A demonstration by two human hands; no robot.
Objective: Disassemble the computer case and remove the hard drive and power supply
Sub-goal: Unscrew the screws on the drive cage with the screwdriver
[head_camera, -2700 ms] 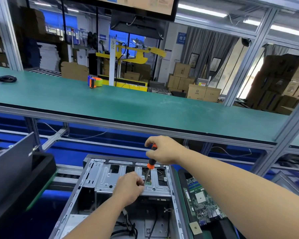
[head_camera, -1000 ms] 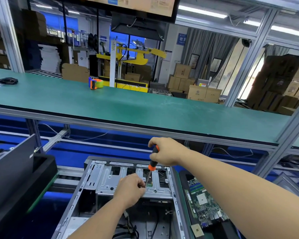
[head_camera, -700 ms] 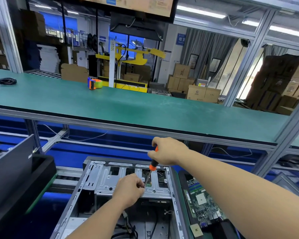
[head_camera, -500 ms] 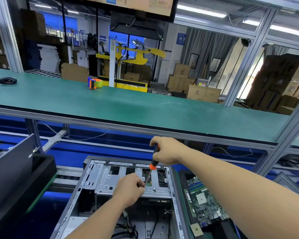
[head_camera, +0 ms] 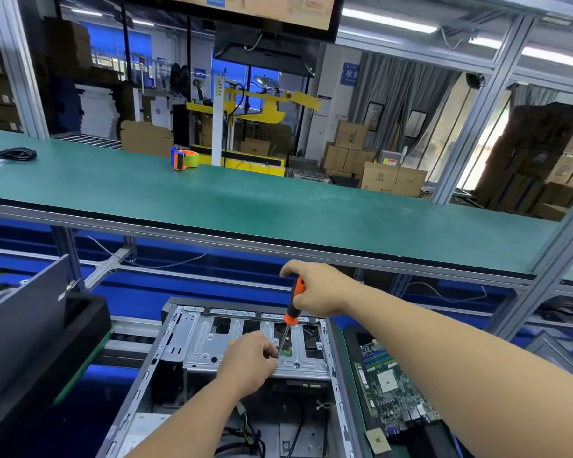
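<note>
Gripping the screwdriver (head_camera: 293,304) handle, right hand (head_camera: 318,289) fingers curl; left hand (head_camera: 250,360) fingers pinch its shaft

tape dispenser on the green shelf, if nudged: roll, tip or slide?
The tape dispenser rests on its side-frame near the green shelf's far edge; likely slides rather than rolls. Plastic body and part-used roll suggest it is light. A hard push might send it over.

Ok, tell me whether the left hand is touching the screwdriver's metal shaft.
Touching. The head view shows the left hand's fingers pinching the thin metal shaft of the orange-and-black screwdriver, no gap showing.
</note>
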